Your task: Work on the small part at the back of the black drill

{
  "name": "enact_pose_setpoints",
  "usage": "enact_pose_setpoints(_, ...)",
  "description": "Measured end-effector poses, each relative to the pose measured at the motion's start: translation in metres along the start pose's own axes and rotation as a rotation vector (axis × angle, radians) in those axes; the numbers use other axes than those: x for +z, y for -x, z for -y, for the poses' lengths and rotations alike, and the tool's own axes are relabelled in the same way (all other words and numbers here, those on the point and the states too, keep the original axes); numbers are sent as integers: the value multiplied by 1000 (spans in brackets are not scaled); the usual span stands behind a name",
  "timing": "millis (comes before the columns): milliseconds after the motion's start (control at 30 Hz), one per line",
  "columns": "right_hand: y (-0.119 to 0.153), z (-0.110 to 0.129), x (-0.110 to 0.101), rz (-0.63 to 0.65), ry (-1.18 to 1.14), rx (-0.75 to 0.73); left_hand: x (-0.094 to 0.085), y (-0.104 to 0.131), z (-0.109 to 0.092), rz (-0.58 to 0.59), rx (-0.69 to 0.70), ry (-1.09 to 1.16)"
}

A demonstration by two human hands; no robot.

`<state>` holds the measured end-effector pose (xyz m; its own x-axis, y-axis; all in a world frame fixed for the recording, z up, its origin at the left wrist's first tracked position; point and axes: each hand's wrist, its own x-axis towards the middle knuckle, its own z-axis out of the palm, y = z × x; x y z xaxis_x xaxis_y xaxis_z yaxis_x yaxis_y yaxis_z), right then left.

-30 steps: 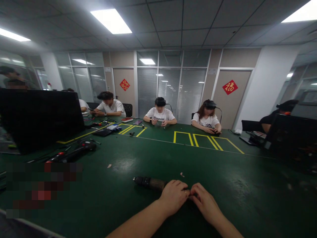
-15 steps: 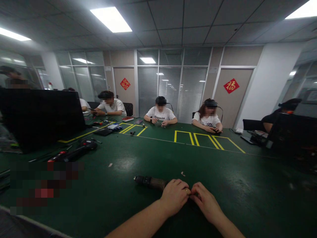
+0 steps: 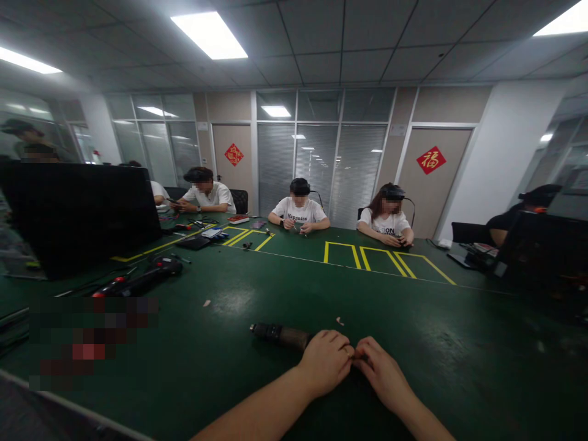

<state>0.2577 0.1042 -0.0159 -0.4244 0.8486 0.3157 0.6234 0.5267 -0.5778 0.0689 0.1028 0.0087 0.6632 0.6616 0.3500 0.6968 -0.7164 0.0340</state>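
Observation:
A dark cylindrical tool with a metal tip at its left end lies on the green table. My left hand rests at the tool's right end and hides it, with its fingers curled. Close beside it on the right, my right hand has its thumb and fingertips pinched together. The fingertips of both hands meet, and whatever is between them is too small or hidden to make out. A small pale scrap lies just beyond my hands.
A black and red power tool lies at the left near a large black monitor. Another pale scrap sits left of centre. Several people with headsets sit along the far side. A second monitor stands at the right.
The view has shifted very slightly. My hands stay together in almost the same pose beside the dark tool.

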Motion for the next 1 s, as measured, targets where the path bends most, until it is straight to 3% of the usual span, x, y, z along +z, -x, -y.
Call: enact_pose_setpoints(1000,-1,-2,-1,18,20,24,-5,-3,1,40,-11,-32)
